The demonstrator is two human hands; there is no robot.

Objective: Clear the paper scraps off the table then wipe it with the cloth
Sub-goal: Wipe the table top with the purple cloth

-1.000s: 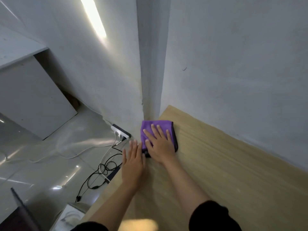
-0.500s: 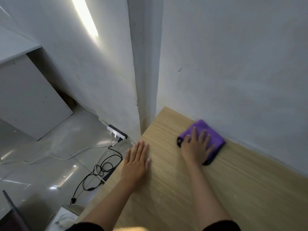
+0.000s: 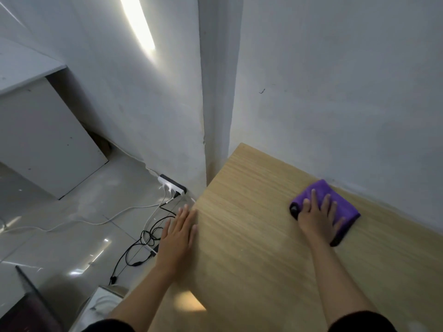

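On the far left, a white power strip (image 3: 172,187) lies on the glossy grey tiled floor (image 3: 72,224) with black and white cables (image 3: 143,238) trailing from it, just off the counter's left edge. The left hand (image 3: 178,236) rests flat and open on that edge of the pale wood-grain counter (image 3: 251,236), fingers together, gripping nothing. Further right, the right hand (image 3: 318,219) presses open-palmed on the folded purple microfibre cloth (image 3: 347,212), fingers spread across it; the cloth lies on the counter just beside the white wall (image 3: 335,104). No paper scraps are visible on the counter, so the wiping stage seems underway. The likely risks: the folded cloth may bunch or slip under uneven pressure, leaving streaks, and strokes kept off the wall could skip the strip along it.
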